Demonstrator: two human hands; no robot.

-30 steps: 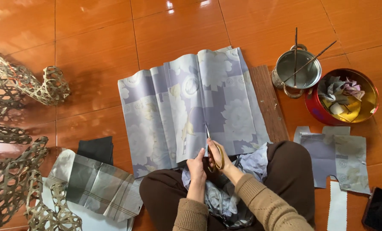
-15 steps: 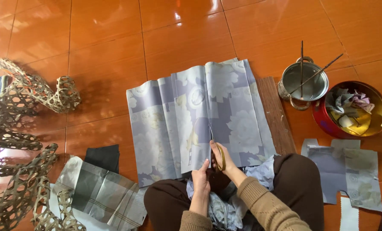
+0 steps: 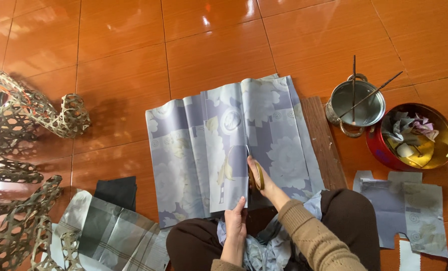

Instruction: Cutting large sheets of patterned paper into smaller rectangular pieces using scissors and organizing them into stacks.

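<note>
Item one: a large sheet of grey-lilac floral paper (image 3: 264, 130), spread on the orange tiled floor (image 3: 209, 45) in front of our knees, with a cut running up from its near edge. The strip left of the cut lifts slightly at its near end.

Item two: our left hand (image 3: 235, 221), fingers closed on the near edge of that lifted strip, pinching it.

Item three: our right hand (image 3: 261, 175), fingers wrapped around the handles of a pair of scissors (image 3: 251, 168). The blades lie in the cut, pointing away from us. We cannot tell whether the blades are parted or closed.

Item four: a dark wooden plank (image 3: 324, 145), lying under the right edge of the sheet.

Item five: a small metal pot (image 3: 357, 103), beyond the plank, with two thin sticks resting across its rim.

Item six: a round red tin with a gold inside (image 3: 444, 150), touching the pot on its right, holding crumpled paper scraps.

Item seven: cut pieces of the same grey paper (image 3: 414, 211), on the floor to our right, near the knee.

Item eight: woven bamboo lattice strips (image 3: 28, 115), coiled at the far left, well apart from the sheet.

Item nine: a folded grey checked sheet (image 3: 113, 236), with a dark cloth (image 3: 116, 193) just beyond it, at our left knee.

Item ten: crumpled offcuts of the floral paper (image 3: 264, 246), in our lap.
</note>
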